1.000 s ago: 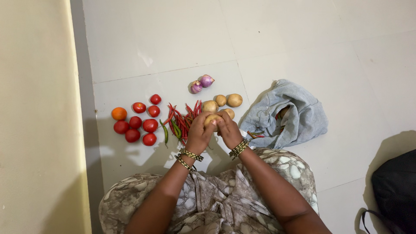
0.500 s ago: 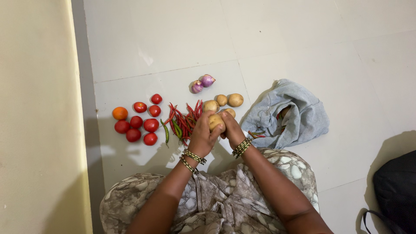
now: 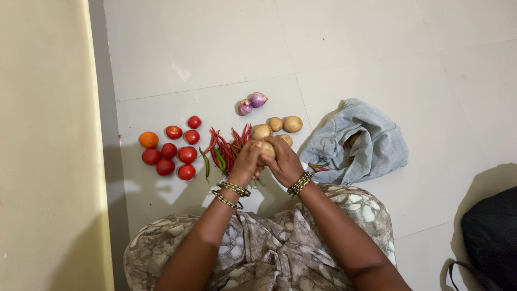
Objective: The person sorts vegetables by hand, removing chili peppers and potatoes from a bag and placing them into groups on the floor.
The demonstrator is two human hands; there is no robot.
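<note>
Tan potato point(image 3: 266, 149): clasped between left hand point(image 3: 246, 163) and right hand point(image 3: 284, 163), fingers curled tight around it; now lifted slightly clear of the red chillies point(image 3: 229, 148), near 4 floor potatoes point(image 3: 277, 128).

The potato point(image 3: 266, 149) in my fingers point(image 3: 253, 159) has dull, matt tan skin. Glossy, smooth tomatoes point(image 3: 187, 154) and shiny chillies point(image 3: 229, 148) lie on the smooth, faintly sheened tiled floor point(image 3: 215, 48); the blue bag point(image 3: 371, 140) is soft, crumpled cloth.
</note>
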